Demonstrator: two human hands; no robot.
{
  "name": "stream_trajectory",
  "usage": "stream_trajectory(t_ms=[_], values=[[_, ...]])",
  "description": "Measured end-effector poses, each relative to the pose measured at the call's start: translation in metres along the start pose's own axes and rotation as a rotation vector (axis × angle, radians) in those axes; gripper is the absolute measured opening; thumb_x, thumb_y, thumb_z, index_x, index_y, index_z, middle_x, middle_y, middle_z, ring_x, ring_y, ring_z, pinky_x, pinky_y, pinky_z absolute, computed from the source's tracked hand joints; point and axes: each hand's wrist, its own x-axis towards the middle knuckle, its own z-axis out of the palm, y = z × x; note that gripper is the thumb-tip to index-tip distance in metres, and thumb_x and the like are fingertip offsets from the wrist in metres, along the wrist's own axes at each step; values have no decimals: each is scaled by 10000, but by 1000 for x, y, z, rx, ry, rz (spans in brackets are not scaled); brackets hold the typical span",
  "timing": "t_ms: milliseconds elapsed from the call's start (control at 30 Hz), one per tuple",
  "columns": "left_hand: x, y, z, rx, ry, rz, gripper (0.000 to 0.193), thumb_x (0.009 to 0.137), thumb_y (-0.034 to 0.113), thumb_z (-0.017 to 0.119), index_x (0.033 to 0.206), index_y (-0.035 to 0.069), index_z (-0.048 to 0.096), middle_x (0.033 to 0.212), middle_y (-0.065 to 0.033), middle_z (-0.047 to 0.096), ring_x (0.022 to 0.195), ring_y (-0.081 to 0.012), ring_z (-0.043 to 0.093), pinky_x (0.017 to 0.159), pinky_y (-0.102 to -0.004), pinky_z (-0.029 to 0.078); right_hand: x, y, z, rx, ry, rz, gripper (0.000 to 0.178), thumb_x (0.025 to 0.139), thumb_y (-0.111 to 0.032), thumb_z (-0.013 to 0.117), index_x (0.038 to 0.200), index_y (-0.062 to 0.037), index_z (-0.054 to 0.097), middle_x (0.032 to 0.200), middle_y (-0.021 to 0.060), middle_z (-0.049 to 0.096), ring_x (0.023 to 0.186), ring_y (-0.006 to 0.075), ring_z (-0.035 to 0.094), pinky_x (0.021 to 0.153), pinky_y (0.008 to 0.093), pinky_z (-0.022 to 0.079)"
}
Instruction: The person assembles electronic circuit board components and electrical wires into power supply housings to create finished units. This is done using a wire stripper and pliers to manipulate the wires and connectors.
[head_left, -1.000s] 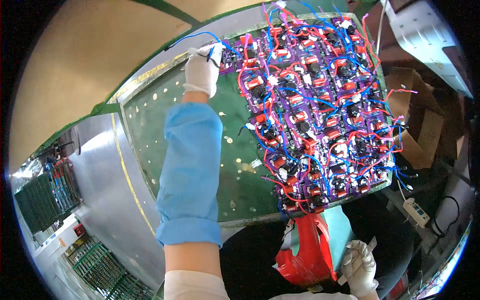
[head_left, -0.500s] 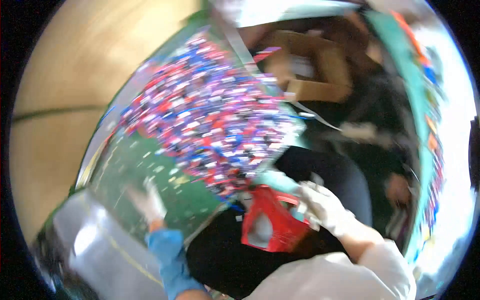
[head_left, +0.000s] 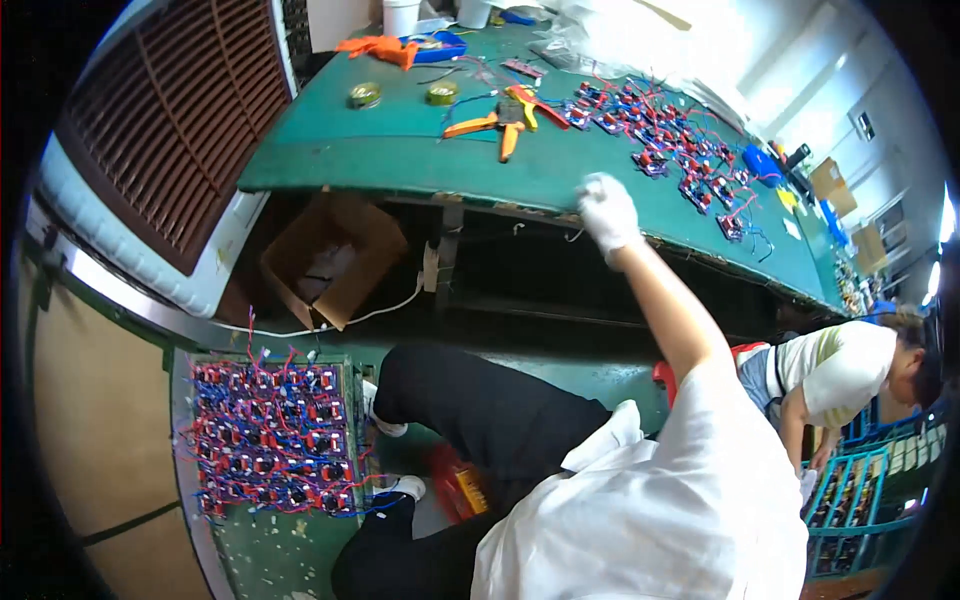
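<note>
My right hand (head_left: 607, 212), in a white glove, is at the front edge of the green table (head_left: 400, 170), its arm stretched forward. Its fingers look curled in; whatever they may hold is hidden. Farther right on the tabletop lie several small circuit boards (head_left: 700, 190) with red and blue wires. Left of the hand are orange-handled pliers (head_left: 505, 125) and a red-and-yellow tool (head_left: 535, 105). My left hand is out of the picture. Low on the left, a dense block of wired circuit boards (head_left: 270, 435) sits on a green surface.
Two tape rolls (head_left: 365, 95), an orange glove (head_left: 378, 50) and a blue tray (head_left: 435, 46) lie at the table's far left. Below it stands an open cardboard box (head_left: 335, 260). A co-worker (head_left: 835, 375) bends over a teal rack (head_left: 850, 500) at the right.
The view has swung up from the boards to the table. My right hand has left the red object by my lap and reached forward; my left hand has gone out of sight.
</note>
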Motion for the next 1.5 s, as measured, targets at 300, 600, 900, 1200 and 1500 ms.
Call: stream_trajectory(t_ms=[300, 600, 900, 1200, 1500], values=[[-82, 76, -13, 14, -166, -8, 489, 911, 325, 512, 1256, -19, 475, 1229, -212, 525, 1088, -294, 522, 934, -363, 406, 133, 228, 21, -87, -7, 436, 615, 795, -392, 569, 1337, -151, 408, 1294, 157, 484, 1191, 359, 448, 997, 398, 371], [-115, 79, 11, -114, -480, 135, 497, 960, 318, 429, 1288, -54, 403, 1241, -168, 487, 1003, -222, 542, 886, -303, 431, 114, 191, 34, 748, 46, 520, 253, 874, -268, 555, 982, -52, 631, 782, 11, 619, 628, 109, 561, 590, 261, 450], [-204, 200, 72, -510, -855, 349, 347, 942, 144, 475, 1228, -52, 462, 1205, -147, 524, 1023, -205, 553, 897, -295, 428, 34, 117, -14, 883, -269, 101, 196, 838, -84, 567, 1016, -26, 627, 923, 37, 638, 871, 109, 567, 808, 243, 435], [-262, 184, 96, -490, -1117, 652, 325, 900, 29, 494, 1220, -23, 477, 1176, -145, 541, 931, -170, 574, 721, -234, 479, 21, 136, -36, -53, -133, -151, 225, 749, -106, 472, 924, -59, 605, 917, 187, 609, 862, 370, 582, 748, 431, 462], [-268, 162, 94, -476, -1201, 312, 417, 959, 247, 452, 1250, -52, 448, 1171, -189, 549, 995, -201, 579, 874, -297, 455, -34, 97, -98, -48, -201, -263, 195, 719, -15, 496, 888, -32, 592, 835, 191, 616, 817, 367, 587, 697, 395, 468]])
